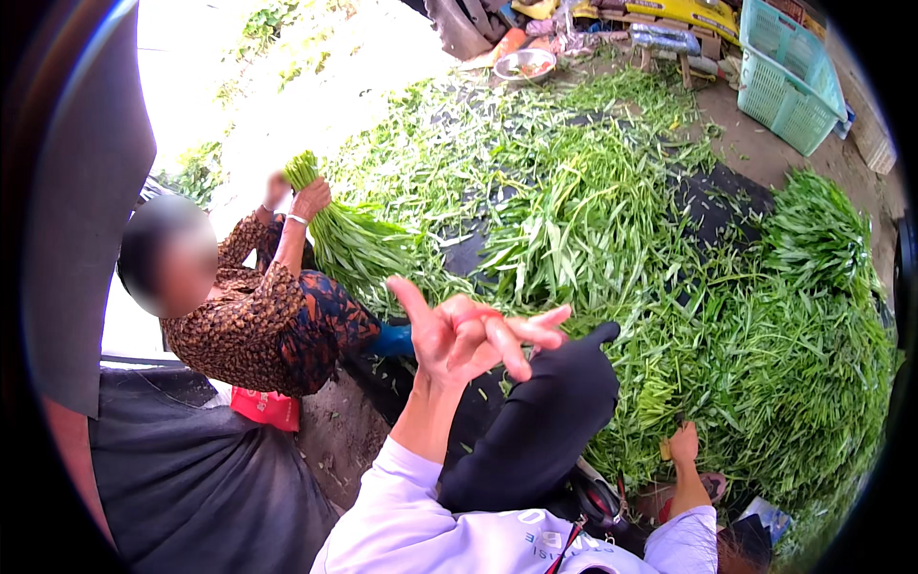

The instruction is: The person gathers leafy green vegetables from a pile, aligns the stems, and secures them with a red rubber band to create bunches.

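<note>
My left hand (470, 333) is raised over my bent knee, fingers spread, with a thin red band (479, 316) looped on them, probably rubber. Low on the right, my right hand (683, 443) is closed around a tool with a yellow handle (665, 450); its working end is mostly hidden, so its kind is unclear. Just above that hand, pale cut stem ends (654, 398) show in the pile of long-leaved greens (774, 373). Before my knee lies a looser heap of leafy stalks (566, 244).
At the left, a seated person (237, 308) holds a bundle of greens (351, 237) upright. Loose leaves cover a black sheet (724, 204). Farther off stand a metal basin (525, 64), a low stool (665, 39) and a green plastic crate (785, 90). A bound-looking bunch (817, 222) rests rightward.
</note>
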`<state>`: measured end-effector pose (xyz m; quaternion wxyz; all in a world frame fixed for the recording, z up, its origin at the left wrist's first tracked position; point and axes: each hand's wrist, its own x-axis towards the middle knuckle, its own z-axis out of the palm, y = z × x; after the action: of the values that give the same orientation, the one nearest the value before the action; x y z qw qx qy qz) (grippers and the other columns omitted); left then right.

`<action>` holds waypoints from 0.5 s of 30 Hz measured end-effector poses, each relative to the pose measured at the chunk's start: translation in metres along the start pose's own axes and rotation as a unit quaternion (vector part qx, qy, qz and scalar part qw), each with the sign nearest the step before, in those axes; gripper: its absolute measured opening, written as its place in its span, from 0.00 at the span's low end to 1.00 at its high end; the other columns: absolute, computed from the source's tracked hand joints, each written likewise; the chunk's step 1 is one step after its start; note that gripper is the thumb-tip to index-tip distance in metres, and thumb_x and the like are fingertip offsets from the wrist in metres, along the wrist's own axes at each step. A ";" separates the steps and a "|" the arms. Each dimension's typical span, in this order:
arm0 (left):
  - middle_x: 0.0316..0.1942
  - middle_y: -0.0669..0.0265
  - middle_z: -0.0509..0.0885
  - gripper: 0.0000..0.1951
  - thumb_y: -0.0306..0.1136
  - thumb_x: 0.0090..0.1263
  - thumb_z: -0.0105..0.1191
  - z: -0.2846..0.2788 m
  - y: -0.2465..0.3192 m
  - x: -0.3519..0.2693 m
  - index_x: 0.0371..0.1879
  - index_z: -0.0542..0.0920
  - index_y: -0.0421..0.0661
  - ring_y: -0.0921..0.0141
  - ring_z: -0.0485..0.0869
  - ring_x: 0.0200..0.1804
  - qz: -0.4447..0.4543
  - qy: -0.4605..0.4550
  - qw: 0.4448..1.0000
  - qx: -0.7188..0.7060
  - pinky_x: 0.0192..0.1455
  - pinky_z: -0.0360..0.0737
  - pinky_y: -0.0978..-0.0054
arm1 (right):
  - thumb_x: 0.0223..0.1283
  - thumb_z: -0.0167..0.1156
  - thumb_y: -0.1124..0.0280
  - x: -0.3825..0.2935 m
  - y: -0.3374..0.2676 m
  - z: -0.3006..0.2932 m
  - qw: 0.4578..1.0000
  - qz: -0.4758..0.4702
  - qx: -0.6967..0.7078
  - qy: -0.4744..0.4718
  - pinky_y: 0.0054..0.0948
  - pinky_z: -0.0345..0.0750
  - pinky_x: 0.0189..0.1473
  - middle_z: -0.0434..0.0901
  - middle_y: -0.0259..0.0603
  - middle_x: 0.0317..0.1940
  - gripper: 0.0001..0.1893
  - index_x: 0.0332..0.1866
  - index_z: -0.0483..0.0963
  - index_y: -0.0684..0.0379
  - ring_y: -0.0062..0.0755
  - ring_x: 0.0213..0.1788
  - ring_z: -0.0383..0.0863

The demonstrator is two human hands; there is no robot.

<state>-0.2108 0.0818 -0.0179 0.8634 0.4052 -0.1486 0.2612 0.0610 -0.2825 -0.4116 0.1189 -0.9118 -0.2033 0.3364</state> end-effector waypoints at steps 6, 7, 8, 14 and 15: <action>0.28 0.59 0.86 0.38 0.71 0.70 0.31 -0.036 -0.011 0.031 0.07 0.71 0.52 0.57 0.81 0.52 0.042 0.254 0.962 -0.091 0.73 0.54 0.42 | 0.66 0.53 0.69 0.004 -0.012 -0.006 0.998 0.055 -0.039 0.006 0.46 0.76 0.52 0.63 0.50 0.62 0.18 0.59 0.66 0.61 0.54 0.53 0.76; 0.28 0.60 0.85 0.37 0.70 0.70 0.33 -0.041 -0.015 0.028 0.07 0.69 0.52 0.58 0.81 0.50 0.054 0.218 0.973 -0.054 0.73 0.54 0.42 | 0.65 0.54 0.69 0.006 -0.007 -0.006 0.998 0.052 -0.042 0.003 0.46 0.76 0.52 0.65 0.50 0.60 0.18 0.59 0.66 0.61 0.54 0.53 0.76; 0.27 0.61 0.85 0.36 0.68 0.71 0.35 -0.049 -0.021 0.021 0.07 0.68 0.53 0.59 0.82 0.48 0.065 0.180 0.981 -0.017 0.73 0.55 0.42 | 0.65 0.55 0.68 0.008 -0.001 -0.006 0.998 0.049 -0.044 0.001 0.46 0.76 0.52 0.67 0.51 0.58 0.19 0.58 0.67 0.61 0.54 0.52 0.77; 0.30 0.58 0.82 0.30 0.55 0.79 0.35 -0.116 -0.104 -0.091 0.13 0.66 0.52 0.59 0.81 0.46 -0.158 0.427 0.883 0.113 0.65 0.69 0.51 | 0.60 0.58 0.68 0.013 0.008 -0.008 0.997 -0.020 -0.058 -0.040 0.47 0.75 0.49 0.76 0.52 0.46 0.16 0.50 0.69 0.62 0.55 0.49 0.78; 0.30 0.58 0.84 0.29 0.56 0.78 0.37 -0.127 -0.120 -0.104 0.15 0.70 0.50 0.61 0.83 0.46 -0.247 0.514 0.817 0.083 0.57 0.75 0.59 | 0.58 0.59 0.68 0.009 0.004 -0.010 0.998 -0.034 -0.053 -0.029 0.47 0.75 0.48 0.77 0.52 0.44 0.15 0.48 0.69 0.62 0.55 0.48 0.78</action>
<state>-0.2212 0.0815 -0.2210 0.8126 0.3055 0.4445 0.2210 0.0749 -0.2823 -0.4108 0.0761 -0.8993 -0.2547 0.3471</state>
